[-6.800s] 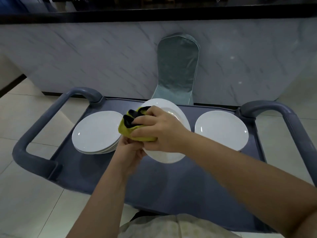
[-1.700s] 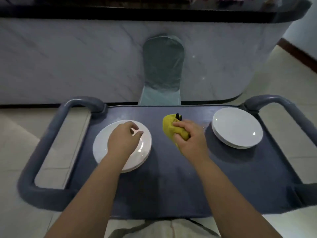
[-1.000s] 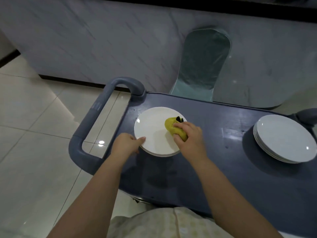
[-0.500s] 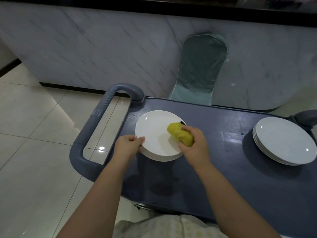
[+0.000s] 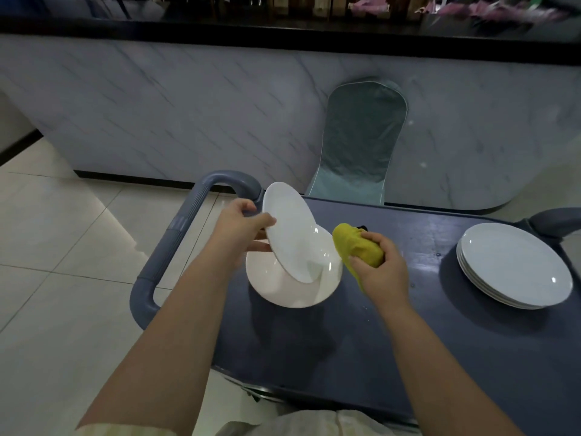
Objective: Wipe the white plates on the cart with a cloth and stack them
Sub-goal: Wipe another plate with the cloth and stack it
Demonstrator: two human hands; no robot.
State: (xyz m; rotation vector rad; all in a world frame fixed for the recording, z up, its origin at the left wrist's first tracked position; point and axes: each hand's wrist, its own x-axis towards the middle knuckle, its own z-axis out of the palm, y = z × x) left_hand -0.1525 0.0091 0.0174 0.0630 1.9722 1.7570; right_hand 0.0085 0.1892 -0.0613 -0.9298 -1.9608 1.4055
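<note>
My left hand (image 5: pixel 240 229) grips the left rim of a white plate (image 5: pixel 290 229), which stands tilted steeply with its face turned right. Its lower edge rests over the left stack of white plates (image 5: pixel 292 291) on the dark grey cart (image 5: pixel 377 341). Just right of the tilted plate, my right hand (image 5: pixel 382 269) holds a bunched yellow cloth (image 5: pixel 356 248); the cloth sits close to the plate's face. A second stack of white plates (image 5: pixel 514 264) lies flat at the cart's right end.
The cart's grey left handle (image 5: pixel 171 243) loops beside my left hand, and part of the right handle (image 5: pixel 555 220) shows behind the right stack. A pale green chair (image 5: pixel 358 146) stands against a marble-look counter wall beyond the cart. Tiled floor lies to the left.
My left hand has lifted the top plate off the left stack and tipped it up on edge. My right hand with the cloth came off the plate and moved slightly right.
</note>
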